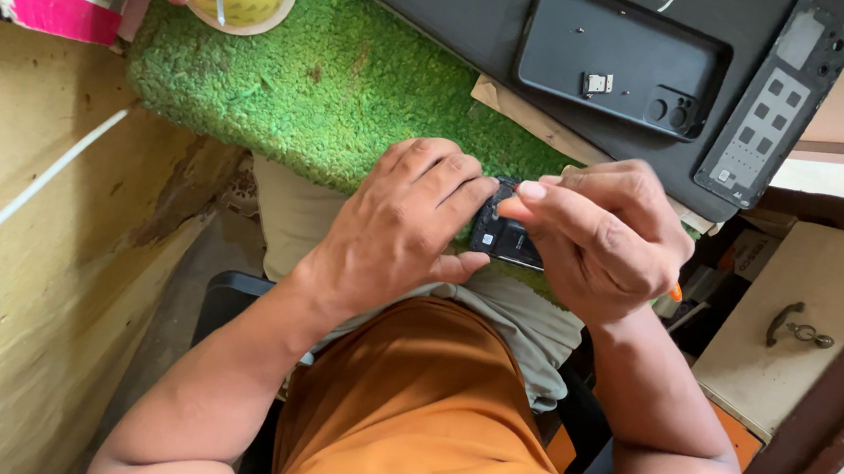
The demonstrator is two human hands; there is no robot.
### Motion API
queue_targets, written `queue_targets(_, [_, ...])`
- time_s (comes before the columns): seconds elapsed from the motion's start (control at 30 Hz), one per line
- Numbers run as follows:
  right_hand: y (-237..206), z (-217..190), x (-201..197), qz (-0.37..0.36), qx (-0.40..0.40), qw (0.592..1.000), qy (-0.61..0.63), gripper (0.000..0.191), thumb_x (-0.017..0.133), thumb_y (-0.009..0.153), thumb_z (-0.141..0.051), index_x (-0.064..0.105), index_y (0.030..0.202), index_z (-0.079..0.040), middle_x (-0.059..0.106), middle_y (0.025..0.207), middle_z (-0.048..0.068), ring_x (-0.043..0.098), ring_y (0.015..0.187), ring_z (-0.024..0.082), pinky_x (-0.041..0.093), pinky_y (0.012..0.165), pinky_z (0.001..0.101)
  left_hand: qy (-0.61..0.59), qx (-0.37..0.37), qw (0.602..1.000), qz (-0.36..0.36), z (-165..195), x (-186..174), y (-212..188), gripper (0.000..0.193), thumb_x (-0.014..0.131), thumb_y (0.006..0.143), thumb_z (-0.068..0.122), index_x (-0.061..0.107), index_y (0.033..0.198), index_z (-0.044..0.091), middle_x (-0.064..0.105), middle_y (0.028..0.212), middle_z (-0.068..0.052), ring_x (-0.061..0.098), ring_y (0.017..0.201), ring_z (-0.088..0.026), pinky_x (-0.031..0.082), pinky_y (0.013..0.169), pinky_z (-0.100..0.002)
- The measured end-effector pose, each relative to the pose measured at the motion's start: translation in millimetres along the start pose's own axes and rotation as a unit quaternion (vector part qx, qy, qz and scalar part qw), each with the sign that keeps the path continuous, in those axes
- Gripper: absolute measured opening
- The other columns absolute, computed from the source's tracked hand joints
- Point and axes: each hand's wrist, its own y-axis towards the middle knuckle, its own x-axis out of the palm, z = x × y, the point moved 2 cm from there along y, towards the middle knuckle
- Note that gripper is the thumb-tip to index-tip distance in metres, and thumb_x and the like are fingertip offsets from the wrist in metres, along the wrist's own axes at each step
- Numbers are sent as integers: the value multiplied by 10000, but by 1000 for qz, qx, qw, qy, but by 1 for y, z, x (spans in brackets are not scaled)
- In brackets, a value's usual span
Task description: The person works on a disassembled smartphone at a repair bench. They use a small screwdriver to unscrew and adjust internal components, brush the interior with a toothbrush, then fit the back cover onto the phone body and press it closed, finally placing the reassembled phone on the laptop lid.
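Black and glossy, the small opened phone body (502, 235) lies at the near edge of the shaggy green turf mat (353, 91), mostly hidden between both hands. The left hand (397, 230) presses curled fingers on it; the right hand (603, 236) pinches its upper edge. A matte black plastic back cover (617, 52) rests beyond.

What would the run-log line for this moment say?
left hand: steadying opened phone | right hand: pinching at it | surface: green mat | nearby: black back cover
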Motion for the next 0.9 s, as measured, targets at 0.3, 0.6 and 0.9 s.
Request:
queue_targets(0.3, [-5,7,3,7,23,998,50,252,712,1062,85,640,1282,-15,747,1098,171,771,933,227,635,814,291,12,-6,1000,-5,-1,3,0,721,884,708,286,611,1301,-20,616,1245,-161,550,1221,-352,410,1090,-493])
queue_targets(0.6, [41,31,-54,4,203,979,21,131,689,1181,-5,625,1294,3,642,1045,72,565,831,135,454,722,237,63,-21,998,-4,0,10,4,728,882,723,331,640,1348,46,628,1203,-117,544,1167,-307,401,1033,-473])
queue_targets(0.9, [78,67,-24,-167,-18,975,-143,54,759,957,14,725,996,-3,674,879,122,674,855,290,517,775,403,65,-13,998,12,-3,14,2,680,875,785,342,654,1346,28,626,1176,-103,550,1149,-294,410,1014,-453])
